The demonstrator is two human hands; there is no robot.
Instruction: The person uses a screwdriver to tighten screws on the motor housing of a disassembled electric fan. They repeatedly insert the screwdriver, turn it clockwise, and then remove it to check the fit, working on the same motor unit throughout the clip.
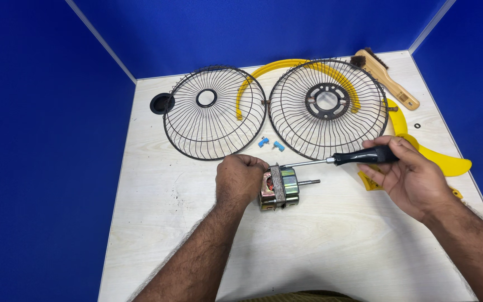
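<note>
Near the middle of the pale wooden tabletop, a small metal fan motor with a laminated steel core and a bare projecting shaft is shown lying on its side. The left hand is seen clenched over the motor's left end, pressing it down. The right hand is closed around the black handle of a screwdriver with a slim steel shank, whose tip is directed at the motor's upper edge, just beside the left hand. The motor is judged dense, rigid and rather smooth; it is best held by its casing, since the shaft would roll and the exposed windings are delicate.

Farther back, two small blue plastic pieces are seen, then two round black wire fan guards side by side, over a yellow curved plastic ring. A yellow plastic fan blade lies at the right edge, and a wooden-handled wire brush at the far right corner.
</note>
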